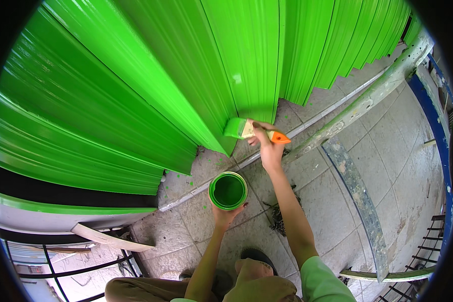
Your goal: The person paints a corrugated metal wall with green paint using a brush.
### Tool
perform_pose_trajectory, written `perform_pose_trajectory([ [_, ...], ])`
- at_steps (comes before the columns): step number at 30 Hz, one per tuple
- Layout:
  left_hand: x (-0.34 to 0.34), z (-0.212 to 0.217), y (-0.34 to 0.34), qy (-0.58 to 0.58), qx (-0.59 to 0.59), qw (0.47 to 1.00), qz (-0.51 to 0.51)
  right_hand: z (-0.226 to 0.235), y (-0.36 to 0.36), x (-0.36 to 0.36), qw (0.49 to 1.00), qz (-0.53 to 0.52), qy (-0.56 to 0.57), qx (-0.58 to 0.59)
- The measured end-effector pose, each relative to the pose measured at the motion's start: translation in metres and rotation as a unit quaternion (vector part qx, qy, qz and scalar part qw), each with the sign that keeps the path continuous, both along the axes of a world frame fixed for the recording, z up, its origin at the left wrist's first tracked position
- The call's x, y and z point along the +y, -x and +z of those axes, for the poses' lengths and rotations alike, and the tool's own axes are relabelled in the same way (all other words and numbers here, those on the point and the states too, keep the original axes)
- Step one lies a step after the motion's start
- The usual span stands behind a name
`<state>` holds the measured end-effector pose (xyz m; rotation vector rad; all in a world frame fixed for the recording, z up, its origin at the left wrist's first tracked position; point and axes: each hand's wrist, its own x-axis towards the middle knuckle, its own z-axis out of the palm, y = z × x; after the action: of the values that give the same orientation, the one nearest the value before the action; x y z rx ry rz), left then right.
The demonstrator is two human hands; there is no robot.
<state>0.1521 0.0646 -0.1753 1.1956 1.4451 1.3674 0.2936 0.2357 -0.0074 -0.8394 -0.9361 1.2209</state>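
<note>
My right hand (264, 137) grips a paintbrush (247, 129) with an orange-tipped handle. Its bristles are coated in green paint and lie against the lower end of the folding metal shutter (176, 75), whose ribbed panels are bright glossy green. Below the brush, my left hand (225, 214) is wrapped around an open paint can (228, 191) and holds it upright. Green paint lies inside the can and smears its rim. The can hides part of my left fingers.
Grey floor tiles (307, 211) carry green drips near a metal floor track (196, 191). To the right are a paint-spattered pole (357, 110), a stained plank (357, 201) and a blue frame (433, 116). Black bars (50, 261) and a pale board (110, 237) lie lower left.
</note>
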Motion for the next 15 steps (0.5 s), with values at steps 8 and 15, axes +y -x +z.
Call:
perform_pose_trajectory([
  [8,0.000,-0.003,-0.004,0.023,0.018,1.000,0.010,0.003,-0.016,0.004,0.993,-0.018,-0.050,0.107],
  [15,0.004,0.006,-0.013,-0.033,0.015,0.999,0.018,-0.076,-0.019,-0.004,0.992,-0.061,0.085,-0.066],
])
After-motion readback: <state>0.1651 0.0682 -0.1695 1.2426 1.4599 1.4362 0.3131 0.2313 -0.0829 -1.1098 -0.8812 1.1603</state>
